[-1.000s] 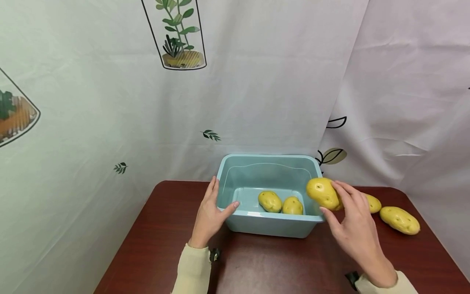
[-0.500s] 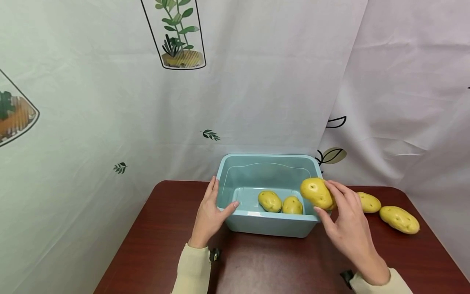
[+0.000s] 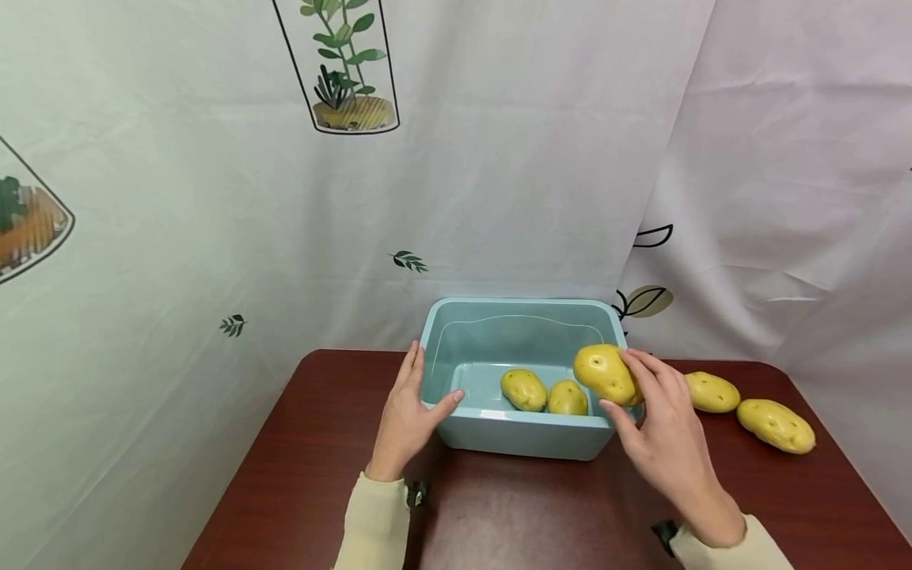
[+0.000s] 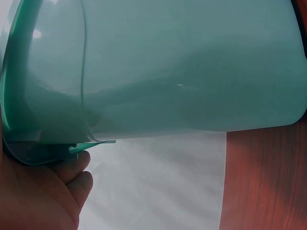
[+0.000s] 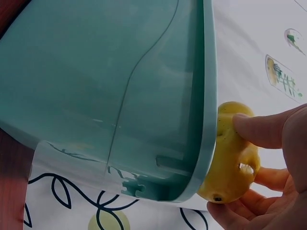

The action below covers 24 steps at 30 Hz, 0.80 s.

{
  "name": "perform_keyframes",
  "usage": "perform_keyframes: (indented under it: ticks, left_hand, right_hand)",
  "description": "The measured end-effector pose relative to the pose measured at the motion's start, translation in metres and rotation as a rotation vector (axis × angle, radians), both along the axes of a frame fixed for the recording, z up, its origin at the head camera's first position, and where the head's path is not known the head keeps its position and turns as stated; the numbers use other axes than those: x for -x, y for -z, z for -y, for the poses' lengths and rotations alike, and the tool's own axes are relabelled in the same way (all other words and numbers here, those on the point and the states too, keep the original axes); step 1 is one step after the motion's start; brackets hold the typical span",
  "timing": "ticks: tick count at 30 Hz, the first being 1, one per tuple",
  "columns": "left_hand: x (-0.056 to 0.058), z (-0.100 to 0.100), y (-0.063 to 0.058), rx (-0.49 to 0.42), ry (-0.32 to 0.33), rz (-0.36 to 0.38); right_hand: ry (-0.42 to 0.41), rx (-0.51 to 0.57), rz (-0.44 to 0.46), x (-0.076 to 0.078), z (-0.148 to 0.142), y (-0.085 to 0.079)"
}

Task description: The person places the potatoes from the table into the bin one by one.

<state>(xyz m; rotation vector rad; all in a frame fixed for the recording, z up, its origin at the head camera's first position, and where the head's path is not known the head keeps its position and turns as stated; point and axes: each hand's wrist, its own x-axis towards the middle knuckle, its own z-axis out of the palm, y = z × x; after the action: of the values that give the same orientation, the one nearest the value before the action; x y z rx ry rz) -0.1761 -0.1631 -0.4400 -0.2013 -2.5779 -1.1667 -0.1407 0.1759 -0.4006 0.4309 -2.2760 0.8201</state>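
A pale blue plastic tub (image 3: pixel 527 438) stands on the dark red table with two yellow potatoes inside, one on the left (image 3: pixel 523 390) and a smaller-looking one (image 3: pixel 568 398) beside it. My left hand (image 3: pixel 408 427) rests at the tub's left front corner, thumb over the front rim and fingers along the left side. Between thumb and fingers, my right hand (image 3: pixel 666 435) grips another yellow potato (image 3: pixel 606 372) over the tub's right front corner. In the right wrist view that potato (image 5: pixel 232 153) shows just beyond the tub's rim (image 5: pixel 209 96), thumb on one side and fingertips on the other.
Two more potatoes lie on the table right of the tub, a nearer-in one (image 3: pixel 712 393) partly behind the right hand and another (image 3: pixel 777 426) farther right. A pale curtain (image 3: pixel 520 182) with plant prints hangs behind the table (image 3: pixel 520 514).
My right hand has moved left with the potato, from beside the tub's right rim to over its front right corner. The left hand has stayed in place.
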Motion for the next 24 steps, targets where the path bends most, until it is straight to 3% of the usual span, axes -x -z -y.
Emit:
perform_keyframes:
  ticks: [24]
  left_hand:
    - [0.0001, -0.0005, -0.0004, -0.007, 0.0, -0.005]
  right_hand:
    - [-0.034, -0.024, 0.069, 0.0051, 0.0095, 0.0036]
